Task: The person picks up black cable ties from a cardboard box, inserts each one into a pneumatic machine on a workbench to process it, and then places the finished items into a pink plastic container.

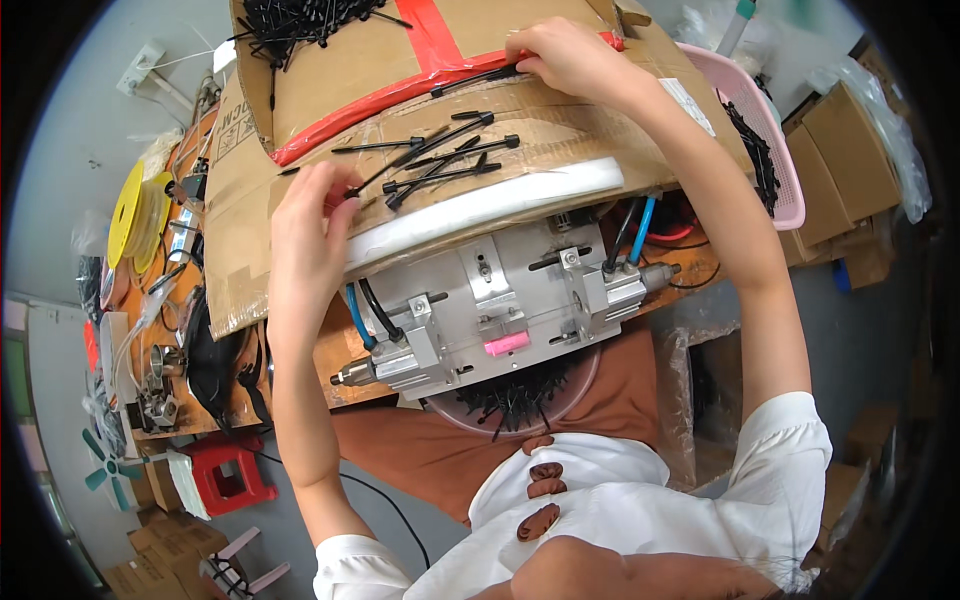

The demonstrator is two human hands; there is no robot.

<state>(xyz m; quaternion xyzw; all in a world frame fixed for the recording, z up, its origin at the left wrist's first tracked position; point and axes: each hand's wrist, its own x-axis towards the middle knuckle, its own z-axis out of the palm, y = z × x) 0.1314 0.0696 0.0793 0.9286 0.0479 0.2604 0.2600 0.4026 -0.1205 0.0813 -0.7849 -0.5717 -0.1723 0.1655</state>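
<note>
My left hand is closed in a pinch at the near end of a thin black plastic stick with a wider head, which slants up and right over a cardboard sheet. Several similar loose black sticks lie crossed beside it. Farther off to the right, my right hand has its fingers closed on the end of another black stick, beside a strip of red tape. Toward me stands a silver metal fixture with a small pink block.
An open carton holds a heap of black sticks. A pink basket at right and a bowl beneath the fixture hold more. White padding lines the cardboard's near edge. Blue and black hoses join the fixture. A yellow spool stands left.
</note>
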